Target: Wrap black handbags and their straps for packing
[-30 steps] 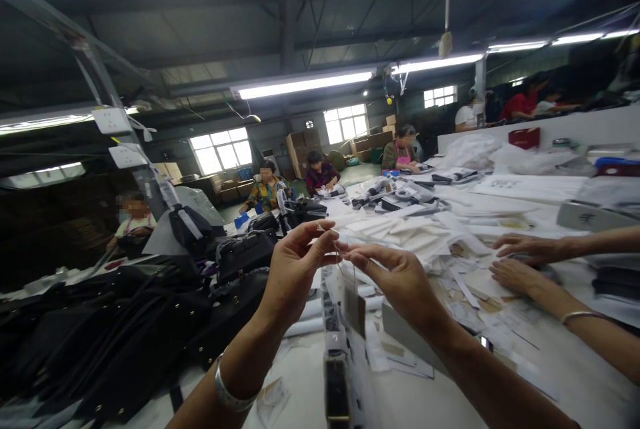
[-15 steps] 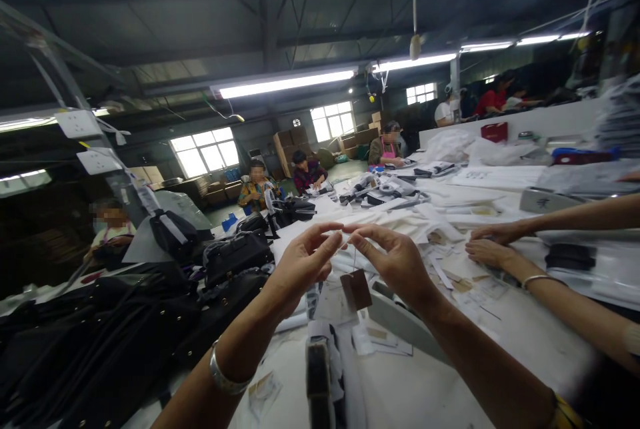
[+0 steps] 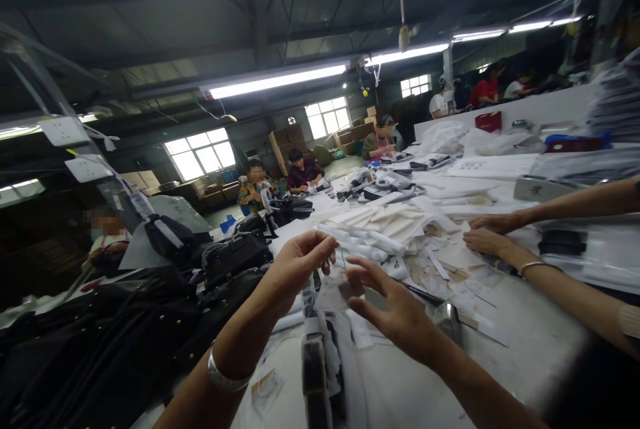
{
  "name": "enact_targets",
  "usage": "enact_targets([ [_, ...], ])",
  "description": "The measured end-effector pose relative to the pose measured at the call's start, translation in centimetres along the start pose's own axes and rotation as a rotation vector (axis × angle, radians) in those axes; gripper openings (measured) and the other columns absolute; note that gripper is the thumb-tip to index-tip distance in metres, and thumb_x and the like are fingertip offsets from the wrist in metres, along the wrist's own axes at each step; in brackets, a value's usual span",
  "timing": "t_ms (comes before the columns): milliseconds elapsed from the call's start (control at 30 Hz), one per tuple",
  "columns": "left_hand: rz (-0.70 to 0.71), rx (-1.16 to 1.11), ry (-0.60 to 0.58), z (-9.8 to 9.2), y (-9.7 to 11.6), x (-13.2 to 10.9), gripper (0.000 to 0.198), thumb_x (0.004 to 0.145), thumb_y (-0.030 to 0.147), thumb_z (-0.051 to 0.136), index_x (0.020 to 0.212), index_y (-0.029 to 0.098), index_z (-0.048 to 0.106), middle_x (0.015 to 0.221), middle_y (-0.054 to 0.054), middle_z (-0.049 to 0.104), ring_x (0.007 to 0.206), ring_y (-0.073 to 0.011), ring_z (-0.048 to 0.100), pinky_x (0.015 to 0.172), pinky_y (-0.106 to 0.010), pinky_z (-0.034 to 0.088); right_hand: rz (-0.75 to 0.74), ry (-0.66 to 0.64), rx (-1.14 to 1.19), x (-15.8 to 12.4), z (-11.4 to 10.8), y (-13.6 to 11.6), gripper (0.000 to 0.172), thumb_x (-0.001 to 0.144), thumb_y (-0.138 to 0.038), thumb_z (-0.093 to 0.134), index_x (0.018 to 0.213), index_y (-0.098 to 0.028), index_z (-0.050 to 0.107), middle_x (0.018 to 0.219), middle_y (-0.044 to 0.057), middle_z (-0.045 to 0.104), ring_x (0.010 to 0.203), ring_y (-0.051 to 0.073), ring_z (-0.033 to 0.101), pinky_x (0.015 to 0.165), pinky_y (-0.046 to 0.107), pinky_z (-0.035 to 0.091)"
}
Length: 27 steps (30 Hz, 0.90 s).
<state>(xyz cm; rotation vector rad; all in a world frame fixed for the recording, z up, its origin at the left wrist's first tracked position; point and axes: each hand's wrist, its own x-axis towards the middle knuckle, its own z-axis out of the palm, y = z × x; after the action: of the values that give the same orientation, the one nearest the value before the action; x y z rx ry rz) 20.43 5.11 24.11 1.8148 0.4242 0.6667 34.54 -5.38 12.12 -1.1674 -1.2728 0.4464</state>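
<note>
My left hand point(image 3: 303, 266) is closed in a pinch on a thin string, held up over the table in the middle of the view. From that string hangs a small brown hang tag point(image 3: 349, 290), partly covered by the fingers of my right hand. My right hand point(image 3: 397, 312) is open beside the tag, thumb and fingers apart; I cannot tell if a fingertip touches it. Below the hands, a black strap-like piece with white wrapping point(image 3: 315, 376) stretches toward me. A grey metal object point(image 3: 447, 322) lies just behind my right hand.
Black bags point(image 3: 115, 349) with metal eyelets are heaped at the left. A co-worker's hands point(image 3: 487, 242) rest on papers at the right. White sheets and strips point(image 3: 385, 222) cover the table's middle. Several people sit farther back. A cord with a switch point(image 3: 403, 38) hangs overhead.
My right hand has let go of the string, dropped and opened around the tag. My left hand keeps its pinch. The view has shifted slightly.
</note>
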Motion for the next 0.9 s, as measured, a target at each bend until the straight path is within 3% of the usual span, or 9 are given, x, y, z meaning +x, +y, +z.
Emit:
enact_targets([
  [133,-0.074,-0.124,-0.029,0.0,-0.1,-0.1,0.031,0.080,0.045,0.074,0.079,0.017,0.063,0.072,0.002,0.058,0.063,-0.0095,0.054,0.067,-0.023,0.045,0.056,-0.005,0.059,-0.2,-0.2,0.6,0.033,0.085,-0.042,0.071,0.113,-0.024,0.072,0.112,0.006,0.075,0.106,0.024,0.070,0.099,0.039,0.053],
  [233,-0.093,-0.182,-0.058,-0.1,-0.2,-0.3,0.032,0.080,0.046,0.075,0.079,0.017,0.062,0.069,0.004,0.052,0.059,-0.0079,0.048,0.064,-0.022,0.045,0.074,0.066,0.049,-0.1,-0.8,0.7,0.023,0.086,-0.040,0.070,0.101,-0.024,0.078,0.103,0.004,0.078,0.098,0.024,0.072,0.095,0.038,0.055],
  [400,-0.111,-0.082,-0.031,-0.2,-0.6,-0.4,0.035,0.081,0.050,0.072,0.076,0.017,0.059,0.060,0.006,0.043,0.049,-0.0057,0.027,0.047,-0.021,0.020,0.051,0.317,-0.105,-0.5,-1.9,0.4,0.024,0.084,-0.043,0.071,0.093,-0.022,0.079,0.094,0.005,0.079,0.092,0.026,0.073,0.090,0.038,0.058],
  [533,-0.076,0.037,-0.104,-0.6,-0.7,-0.7,0.038,0.083,0.052,0.069,0.076,0.016,0.058,0.062,0.005,0.043,0.053,-0.0067,0.027,0.049,-0.023,0.017,-0.092,0.432,-0.243,-0.9,-2.4,0.0,0.021,0.086,-0.041,0.070,0.092,-0.022,0.077,0.091,0.004,0.077,0.087,0.023,0.073,0.082,0.033,0.060],
  [700,-0.056,0.028,-0.287,-1.3,-0.6,-1.1,0.036,0.084,0.047,0.071,0.078,0.013,0.061,0.066,0.004,0.045,0.059,-0.0073,0.031,0.053,-0.022,0.022,-0.364,0.525,-0.370,-1.4,-2.2,-0.1,0.009,0.088,-0.022,0.069,0.097,-0.024,0.073,0.096,0.001,0.076,0.091,0.017,0.072,0.087,0.027,0.057],
  [900,-0.085,-0.320,-0.211,-0.1,-0.4,-1.5,0.028,0.091,0.036,0.066,0.075,0.014,0.058,0.061,0.007,0.035,0.054,-0.0056,0.028,0.051,-0.018,0.026,-0.618,0.534,-0.440,-2.8,-0.8,0.9,0.023,0.085,-0.004,0.068,0.101,-0.021,0.069,0.103,0.003,0.075,0.097,0.014,0.071,0.092,0.026,0.055],
])
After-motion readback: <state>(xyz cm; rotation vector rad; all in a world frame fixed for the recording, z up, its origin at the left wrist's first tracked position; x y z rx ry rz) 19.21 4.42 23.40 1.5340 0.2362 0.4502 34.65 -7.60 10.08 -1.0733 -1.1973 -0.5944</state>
